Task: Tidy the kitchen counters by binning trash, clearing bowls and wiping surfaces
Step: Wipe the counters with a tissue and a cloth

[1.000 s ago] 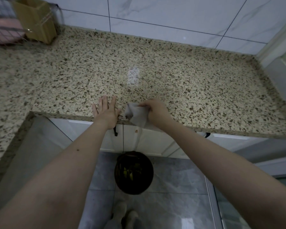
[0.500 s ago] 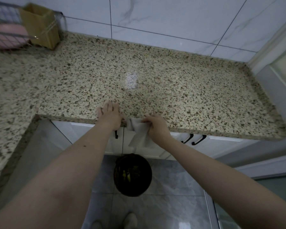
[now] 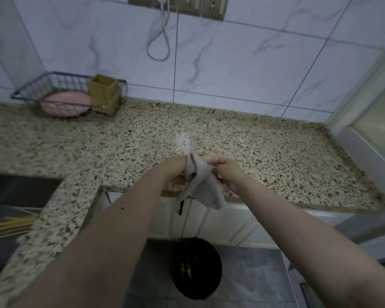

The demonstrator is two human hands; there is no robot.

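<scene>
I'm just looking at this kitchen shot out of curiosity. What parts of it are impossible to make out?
All in the head view:
- Left hand: its fingers are buried in the cloth.
- Bin on the floor: dark inside, only yellowish scraps show; contents unclear.
- Wall sockets: cut off by the top edge.
- Yellow sticks at far left: blurred, cropped by the edge.
- Pink dish: partly screened by the wire rack.

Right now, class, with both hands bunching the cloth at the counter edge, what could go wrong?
1. The pale grey cloth, held by the left hand and right hand, hangs past the speckled granite counter edge; swept crumbs may miss the dark round bin below.
2. A loose grip could drop the cloth.
</scene>
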